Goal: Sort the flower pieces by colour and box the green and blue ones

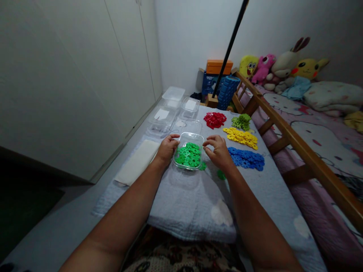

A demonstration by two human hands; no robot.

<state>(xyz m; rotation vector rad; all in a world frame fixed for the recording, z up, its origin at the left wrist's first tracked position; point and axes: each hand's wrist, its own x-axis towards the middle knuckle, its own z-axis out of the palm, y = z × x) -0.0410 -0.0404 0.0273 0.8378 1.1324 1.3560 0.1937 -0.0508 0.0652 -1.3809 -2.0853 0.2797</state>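
Note:
A clear plastic container (187, 136) stands on the cloth in front of me, with several green snowflake-shaped plastic pieces (189, 154) inside. My left hand (168, 150) grips its left rim, fingers curled at the edge. On the opposite side, my right hand (218, 152) has its thumb and fingertips at the right rim, bent inward. Just outside the container's right wall lies a loose green piece (203, 166). Another green piece (221, 174) rests under my right wrist, partly hidden by it.
Piles of red pieces (214, 119), light green pieces (241, 122), yellow pieces (241, 138) and blue pieces (247, 158) lie to the right. Beyond are clear containers (190, 105). Folded cream cloth (138, 162) lies left. A wooden bed rail (279, 124) borders the table's right side.

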